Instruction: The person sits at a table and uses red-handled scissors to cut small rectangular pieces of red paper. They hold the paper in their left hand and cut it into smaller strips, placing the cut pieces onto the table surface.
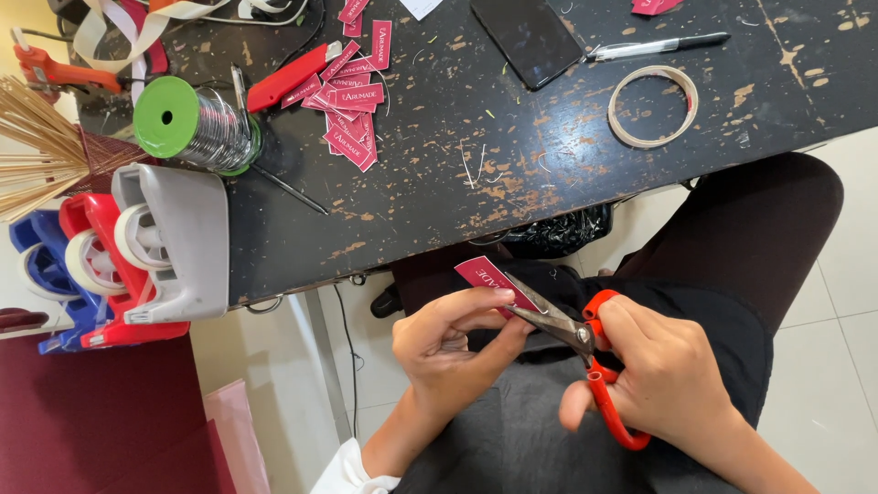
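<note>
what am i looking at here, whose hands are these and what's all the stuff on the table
One picture, from a camera worn on a person's head, looking down at their own lap. The left hand pinches a small dark-red label. The right hand works red-handled scissors, blades at the label. On the worn black table lie more red labels, a green spool of wire, a tape ring, a pen and a phone. Tape dispensers stand at its left edge.
</note>
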